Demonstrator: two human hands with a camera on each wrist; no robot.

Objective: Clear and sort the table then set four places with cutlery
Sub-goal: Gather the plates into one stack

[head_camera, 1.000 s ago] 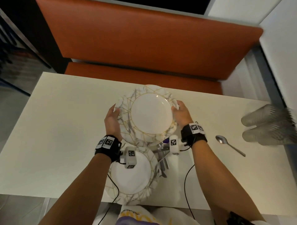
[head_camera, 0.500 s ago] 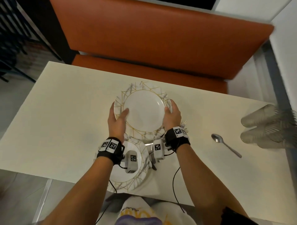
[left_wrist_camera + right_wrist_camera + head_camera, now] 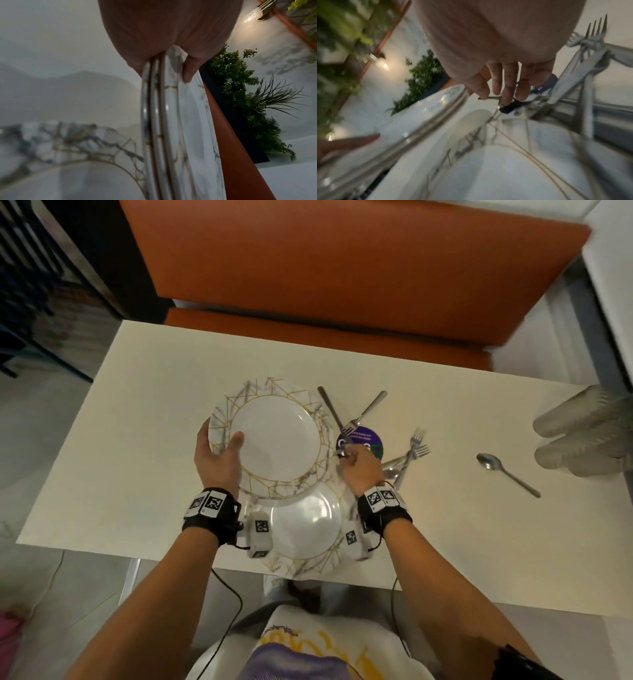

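Nearest, below both wrists: 1 marbled plate (image 3: 308, 529) flat on the tabletop (image 3: 113, 460) at its near edge. Just above it, left hand (image 3: 219, 460) clamped on the left rim of a stack of plates (image 3: 274, 440), thumb on top, fingers hidden underneath; 3 rims countable in the left wrist view (image 3: 164, 121); stack overlapping the far edge of the lone plate and held over it, tilt hard to judge. Right hand (image 3: 359, 467) just right of the stack, fingers curled down onto a small piece of cutlery (image 3: 342, 453); whether pinched or only touched cannot be told, the right wrist view being blurred. Beyond the right hand's fingertips: a round purple coaster (image 3: 363, 440), with a fork (image 3: 366, 410) and another utensil handle (image 3: 330, 407) crossing at its far left edge. Immediately right of the right hand: a loose pile of forks and spoons (image 3: 407, 457). Well to the right: 1 spoon (image 3: 507, 474) alone, then clear plastic cups (image 3: 585, 440) lying on their sides at the tabletop's right end. Farthest: an orange bench seat (image 3: 325, 268).
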